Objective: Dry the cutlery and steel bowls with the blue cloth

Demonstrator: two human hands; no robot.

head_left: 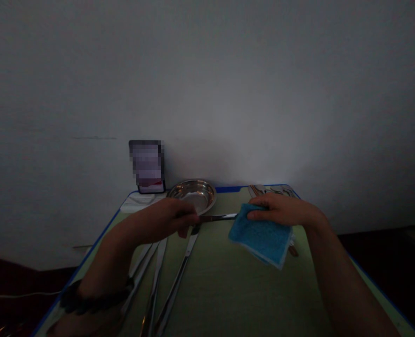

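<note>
My left hand (179, 216) is closed on one end of a slim, shiny piece of metal cutlery (225, 216), held roughly level above the table. A folded blue cloth (260, 236) covers its other end, so its kind is hidden. My right hand (277, 209) grips the cloth from above, thumb on the near side. Below my left forearm, several long metal pieces that look like table knives (174, 285) lie lengthwise on the table. Just behind my left hand stands a round, shallow metal bowl (207, 199).
A phone (149, 168) leans against the wall at the back left, beside a white flat object (137, 202). More cutlery (281, 190) lies at the back right. A small brown item (293, 251) pokes out near the cloth. The pale green table (228, 290) has blue edges.
</note>
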